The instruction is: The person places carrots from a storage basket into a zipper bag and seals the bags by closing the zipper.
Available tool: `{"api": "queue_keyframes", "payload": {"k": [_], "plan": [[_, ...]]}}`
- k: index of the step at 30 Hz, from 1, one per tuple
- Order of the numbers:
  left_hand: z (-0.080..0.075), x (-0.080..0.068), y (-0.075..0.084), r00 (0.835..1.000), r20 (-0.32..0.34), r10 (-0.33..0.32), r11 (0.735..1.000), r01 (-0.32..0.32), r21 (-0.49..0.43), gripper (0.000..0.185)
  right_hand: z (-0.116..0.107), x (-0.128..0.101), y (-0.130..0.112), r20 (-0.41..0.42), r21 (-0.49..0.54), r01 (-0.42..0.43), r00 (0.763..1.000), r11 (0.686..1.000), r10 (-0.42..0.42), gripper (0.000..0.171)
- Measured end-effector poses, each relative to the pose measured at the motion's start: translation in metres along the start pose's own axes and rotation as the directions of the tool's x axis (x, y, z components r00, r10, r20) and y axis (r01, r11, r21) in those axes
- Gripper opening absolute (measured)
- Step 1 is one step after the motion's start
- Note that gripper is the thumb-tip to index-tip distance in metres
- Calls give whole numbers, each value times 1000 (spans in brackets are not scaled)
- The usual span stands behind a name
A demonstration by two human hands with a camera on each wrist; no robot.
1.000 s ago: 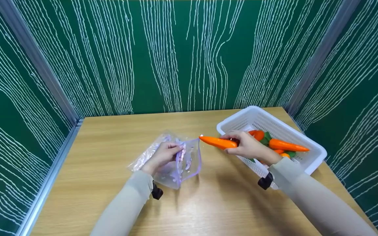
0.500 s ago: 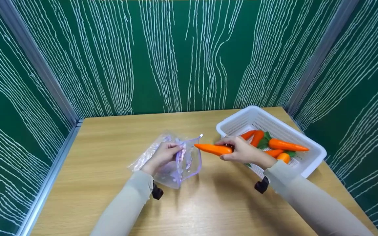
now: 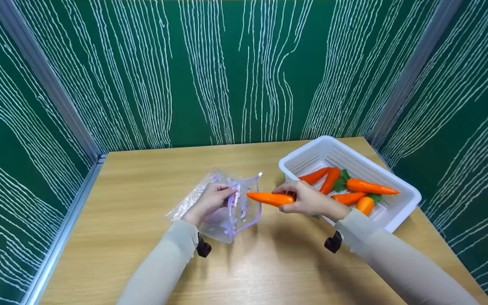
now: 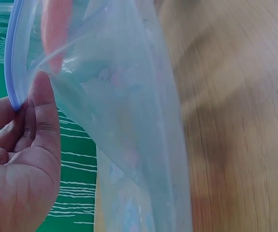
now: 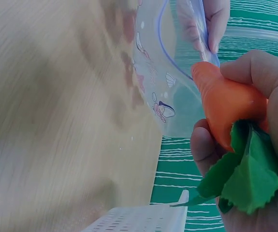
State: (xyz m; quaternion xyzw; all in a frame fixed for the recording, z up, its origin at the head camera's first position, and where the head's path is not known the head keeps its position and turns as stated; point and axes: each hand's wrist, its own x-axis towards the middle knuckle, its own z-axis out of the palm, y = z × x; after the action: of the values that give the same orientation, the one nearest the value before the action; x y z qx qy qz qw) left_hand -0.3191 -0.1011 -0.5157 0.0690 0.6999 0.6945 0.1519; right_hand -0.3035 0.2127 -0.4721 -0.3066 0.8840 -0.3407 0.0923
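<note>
A clear zip bag (image 3: 220, 224) with a purple rim and printed pictures is pinched at its mouth by my left hand (image 3: 209, 201); its mouth gapes toward the right. My right hand (image 3: 307, 198) grips an orange carrot (image 3: 269, 198) near its thick end, the tip pointing left into the bag's mouth. Green leaves (image 5: 250, 174) on the carrot's thick end show in the right wrist view. Through the film in the left wrist view, the carrot (image 4: 56, 29) looks pale and blurred.
Right of the right hand stands a white perforated basket (image 3: 400, 212) with several carrots (image 3: 371, 186) in it. The wooden table (image 3: 142, 186) is bordered by green walls (image 3: 244, 127) with white line patterns.
My right hand has moved left and slightly down, bringing the carrot's tip from the bag's upper corner to its mouth. The left hand and bag stay nearly still.
</note>
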Motion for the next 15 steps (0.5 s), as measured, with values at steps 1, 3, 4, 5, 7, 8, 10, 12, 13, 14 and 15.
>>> {"api": "queue_keyframes", "payload": {"k": [1,3,4,5,7,8,10,12,13,14,15], "plan": [[0,0,0,1000,-1,-4,1000,4,-4,26,1,0,0,1,0,4,1000,1000,-4,39],[1,2,0,1000,-4,-10,1000,10,-11,25,3,1,-1,2,-6,13,1000,1000,-13,39],[1,2,-1,1000,-6,-14,1000,14,-15,25,4,1,-1,3,-9,17,1000,1000,-17,40],[2,2,-1,1000,-8,-14,1000,14,-12,25,6,2,-1,4,-14,23,1000,1000,-23,40],[2,3,-1,1000,-8,-14,1000,14,1,25,9,3,-1,13,-20,20,1000,1000,-20,40],[3,2,-1,1000,-7,-12,1000,12,9,25,10,4,-1,19,-24,17,1000,1000,-16,40],[3,2,0,1000,-6,-11,1000,11,17,26,13,5,-1,29,-34,12,1000,999,-11,40],[5,2,0,1000,-2,-11,1000,11,20,26,15,6,-3,37,-49,6,999,999,-4,40],[5,2,0,1000,1,-9,1000,9,17,27,16,6,-4,42,-51,7,999,999,-4,40],[6,2,0,1000,2,-7,1000,7,15,27,17,7,-5,45,-50,9,999,999,-7,40],[6,2,0,1000,1,-7,1000,7,12,27,18,7,-6,46,-55,13,999,998,-11,40]]}}
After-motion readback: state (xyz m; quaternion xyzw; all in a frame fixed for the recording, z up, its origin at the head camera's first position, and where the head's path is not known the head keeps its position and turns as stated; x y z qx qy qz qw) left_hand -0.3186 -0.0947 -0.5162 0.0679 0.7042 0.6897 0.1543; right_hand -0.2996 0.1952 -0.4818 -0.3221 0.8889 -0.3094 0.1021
